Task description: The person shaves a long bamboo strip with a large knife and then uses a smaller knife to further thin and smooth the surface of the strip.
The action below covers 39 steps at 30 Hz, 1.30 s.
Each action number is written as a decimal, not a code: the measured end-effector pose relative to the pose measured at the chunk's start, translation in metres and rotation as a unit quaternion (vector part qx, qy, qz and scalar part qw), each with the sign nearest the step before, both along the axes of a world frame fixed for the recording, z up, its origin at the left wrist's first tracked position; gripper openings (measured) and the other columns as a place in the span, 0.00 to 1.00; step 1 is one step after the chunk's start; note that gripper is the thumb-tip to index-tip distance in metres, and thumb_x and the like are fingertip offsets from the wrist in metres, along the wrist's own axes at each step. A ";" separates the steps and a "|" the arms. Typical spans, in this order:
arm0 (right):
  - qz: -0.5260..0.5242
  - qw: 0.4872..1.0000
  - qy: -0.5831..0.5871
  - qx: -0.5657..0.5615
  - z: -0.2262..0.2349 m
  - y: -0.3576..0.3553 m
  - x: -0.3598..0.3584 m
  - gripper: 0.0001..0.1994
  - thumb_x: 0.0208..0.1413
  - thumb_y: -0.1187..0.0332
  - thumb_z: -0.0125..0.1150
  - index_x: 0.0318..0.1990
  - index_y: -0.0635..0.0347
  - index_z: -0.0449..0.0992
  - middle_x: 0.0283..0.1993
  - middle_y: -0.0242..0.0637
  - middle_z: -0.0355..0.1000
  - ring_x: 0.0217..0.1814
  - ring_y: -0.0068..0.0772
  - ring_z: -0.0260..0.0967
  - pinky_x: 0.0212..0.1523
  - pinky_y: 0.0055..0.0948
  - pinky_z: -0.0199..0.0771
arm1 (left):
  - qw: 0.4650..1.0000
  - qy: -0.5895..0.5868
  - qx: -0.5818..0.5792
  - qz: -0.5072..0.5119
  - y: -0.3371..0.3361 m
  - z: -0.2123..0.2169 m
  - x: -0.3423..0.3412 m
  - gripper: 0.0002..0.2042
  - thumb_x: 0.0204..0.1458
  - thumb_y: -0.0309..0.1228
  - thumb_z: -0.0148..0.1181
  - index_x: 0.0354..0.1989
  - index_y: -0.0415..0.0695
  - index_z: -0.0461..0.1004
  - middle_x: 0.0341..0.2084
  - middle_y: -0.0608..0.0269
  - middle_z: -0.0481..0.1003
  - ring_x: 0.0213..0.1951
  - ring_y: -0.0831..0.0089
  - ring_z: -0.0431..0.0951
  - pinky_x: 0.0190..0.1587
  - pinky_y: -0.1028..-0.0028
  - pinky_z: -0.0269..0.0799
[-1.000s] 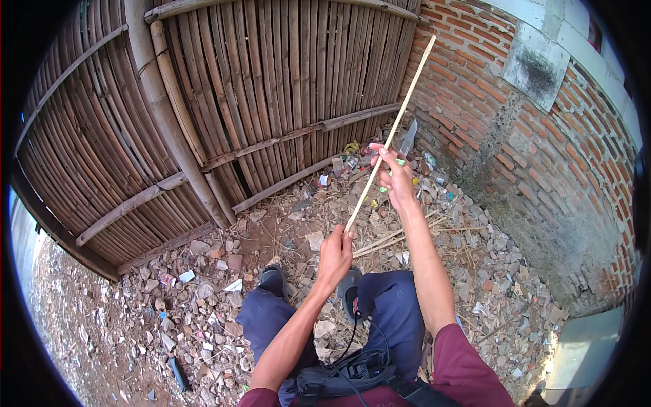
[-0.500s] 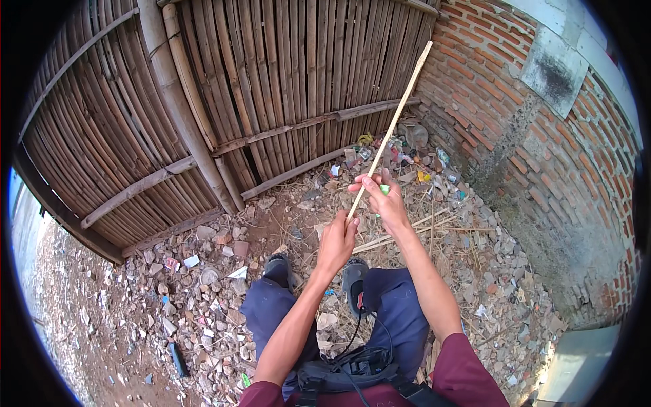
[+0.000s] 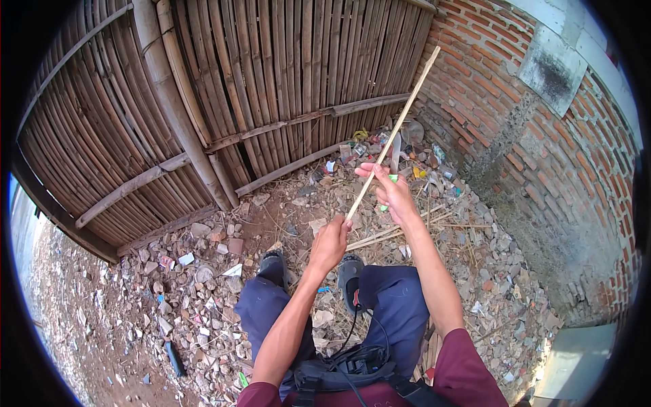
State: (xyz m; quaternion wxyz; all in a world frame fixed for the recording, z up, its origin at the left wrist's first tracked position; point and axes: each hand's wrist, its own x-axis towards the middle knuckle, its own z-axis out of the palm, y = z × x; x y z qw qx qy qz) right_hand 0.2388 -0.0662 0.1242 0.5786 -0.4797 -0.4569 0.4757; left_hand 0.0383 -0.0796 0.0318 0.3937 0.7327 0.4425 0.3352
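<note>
- Pale bamboo makes up the long thin stick (image 3: 393, 132) that both hands hold; it slants from just above the person's knees up and to the right, its far tip lying in front of the brick wall (image 3: 542, 156).
- Left hand (image 3: 331, 243) is closed around the lower end of the stick, fingers curled into a fist, the stick's end coming out at the top of that fist.
- Right hand (image 3: 392, 193) sits a little further up the same stick, thumb and fingers pinched on it; a small green object shows at this hand, but what it is cannot be told.
- Both hands are close together, the right one beyond and to the right of the left.
- Dark blue trousers (image 3: 400, 308) cover the bent legs below the hands, and two dark shoes (image 3: 274, 264) rest on the ground between hands and knees.
- More pale bamboo strips (image 3: 380, 236) lie on the ground just under the hands.
- Rubble and broken stones (image 3: 196, 271) cover the ground, with scraps of coloured litter among them.
- Behind stands a fence of upright bamboo slats (image 3: 271, 81) with crossbars and a thick post (image 3: 173, 102); it meets the brick wall at the right.
- A black pouch with cables (image 3: 346, 366) hangs at the person's waist, near the lower edge.
</note>
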 end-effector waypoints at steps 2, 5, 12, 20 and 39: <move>-0.005 1.000 -0.027 -0.012 0.001 -0.004 0.009 0.21 0.76 0.54 0.54 0.59 0.62 0.81 0.53 0.37 0.85 0.17 0.08 0.48 0.19 0.18 0.48 | 1.000 -0.004 0.020 0.015 -0.002 0.007 0.003 0.16 0.74 0.40 0.48 0.44 0.39 0.75 0.32 0.41 0.82 0.39 0.37 0.83 0.43 0.47 0.74; -0.073 0.952 -0.283 0.091 -0.026 0.001 0.019 0.16 0.71 0.62 0.54 0.50 0.62 0.86 0.40 0.37 0.87 0.32 0.29 0.79 0.37 0.32 0.77 | 0.999 -0.012 -0.004 0.039 0.000 0.012 0.004 0.15 0.74 0.38 0.47 0.43 0.38 0.74 0.32 0.37 0.81 0.39 0.35 0.81 0.42 0.46 0.73; -0.117 0.821 -0.547 0.112 -0.052 -0.010 0.010 0.08 0.58 0.75 0.56 0.38 0.59 0.83 0.36 0.46 0.84 0.39 0.51 0.84 0.40 0.46 0.81 | 0.998 -0.051 -0.019 0.034 -0.004 0.016 0.007 0.16 0.73 0.36 0.49 0.44 0.33 0.73 0.30 0.30 0.78 0.38 0.31 0.80 0.40 0.46 0.71; -0.135 0.749 -0.637 0.121 -0.068 -0.006 0.002 0.07 0.49 0.76 0.59 0.34 0.57 0.81 0.31 0.48 0.81 0.33 0.57 0.81 0.35 0.53 0.79 | 0.997 -0.052 0.049 0.030 -0.004 0.008 0.014 0.15 0.73 0.34 0.49 0.39 0.32 0.71 0.26 0.28 0.76 0.36 0.28 0.80 0.38 0.42 0.70; -0.166 0.620 -0.753 0.146 -0.055 0.018 0.011 0.09 0.61 0.73 0.54 0.31 0.58 0.80 0.20 0.47 0.78 0.21 0.46 0.81 0.19 0.46 0.79 | 0.986 0.067 0.117 0.094 -0.008 0.001 0.029 0.13 0.73 0.33 0.49 0.39 0.33 0.67 0.19 0.32 0.75 0.26 0.32 0.79 0.29 0.41 0.74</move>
